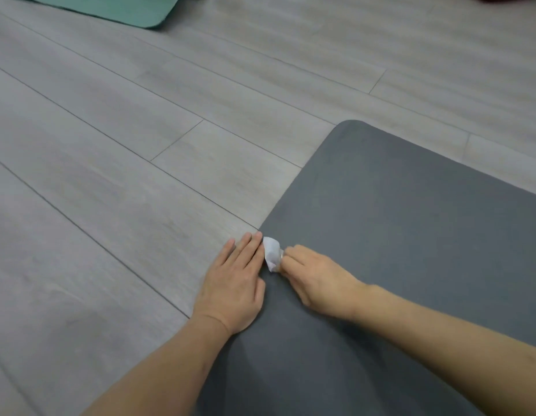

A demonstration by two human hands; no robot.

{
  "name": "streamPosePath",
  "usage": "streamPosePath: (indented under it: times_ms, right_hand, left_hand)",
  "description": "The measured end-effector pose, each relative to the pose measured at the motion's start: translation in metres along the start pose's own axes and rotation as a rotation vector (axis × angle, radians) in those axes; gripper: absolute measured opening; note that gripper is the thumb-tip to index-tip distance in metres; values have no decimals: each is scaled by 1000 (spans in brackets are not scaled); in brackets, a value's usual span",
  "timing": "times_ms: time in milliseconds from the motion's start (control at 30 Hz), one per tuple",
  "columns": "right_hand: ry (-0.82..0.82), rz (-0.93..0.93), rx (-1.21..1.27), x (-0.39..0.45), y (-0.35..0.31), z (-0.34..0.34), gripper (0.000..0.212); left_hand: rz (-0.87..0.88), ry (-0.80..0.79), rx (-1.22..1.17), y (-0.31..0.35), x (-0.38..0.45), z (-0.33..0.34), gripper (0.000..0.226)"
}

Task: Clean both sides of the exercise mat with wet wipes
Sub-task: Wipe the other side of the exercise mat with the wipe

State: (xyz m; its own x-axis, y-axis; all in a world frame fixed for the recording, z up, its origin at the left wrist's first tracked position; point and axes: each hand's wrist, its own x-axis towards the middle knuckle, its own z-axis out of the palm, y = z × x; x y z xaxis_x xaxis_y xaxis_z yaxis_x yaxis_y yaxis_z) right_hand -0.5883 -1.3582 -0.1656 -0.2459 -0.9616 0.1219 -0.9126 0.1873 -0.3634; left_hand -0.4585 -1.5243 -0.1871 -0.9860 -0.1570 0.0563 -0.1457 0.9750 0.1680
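Wipe (272, 253), small white wad, sits on the grey mat's (410, 235) left edge, pinched in right hand (317, 280) fingertips. Left hand (233, 283) lies flat, fingers straight, half on floor (140, 145), half on mat edge, just beside the wipe at its 9 o'clock, pinning the mat. Mat runs from hands toward 1 o'clock, rounded corner far end. Green mat (125, 10) well apart at 11 o'clock. Looks like edge-wiping on the top side; underside prob. not done yet. Do it well: keep left hand pressing so mat doesn't slide, spread wipe flatter for more contact, stroke along edge w/ overlapping passes.
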Motion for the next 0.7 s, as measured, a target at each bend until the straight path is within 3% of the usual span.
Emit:
streamPosePath:
  times_ms: [67, 100, 233, 267, 367, 467, 533, 567, 600, 700]
  right_hand:
    - [-30, -74, -121, -4, 21, -13, 8]
    - [-9, -17, -199, 1, 41, -21, 8]
    - [245, 641, -215, -2, 119, -53, 5]
    - [269, 712, -189, -8, 112, -50, 7]
    - [202, 529, -79, -43, 39, -26, 6]
    - [-14, 117, 15, -110, -55, -5, 10]
    - [-128, -67, -59, -135, -55, -13, 10]
    - [-102, -53, -137, -136, -36, -22, 9]
    - [-27, 60, -199, -133, -9, -31, 8]
    - [236, 668, -228, -126, 78, -65, 6]
  left_hand:
    - [8, -6, 33, -1, 0, 2, 66]
    - [15, -16, 56, 0, -1, 3, 66]
    - [31, -56, 158, 1, 0, 6, 68]
    - [27, -74, 174, 2, 0, 7, 69]
    - [-5, -197, 185, 6, -2, 5, 80]
    - [-53, -286, 183, 10, -1, -1, 88]
    - [-37, -248, 169, 11, -9, -7, 87]
    - [4, -204, 169, 15, -17, -8, 83]
    - [48, -164, 160, 22, -30, -5, 76]
    - [56, -159, 98, 55, -69, 9, 64]
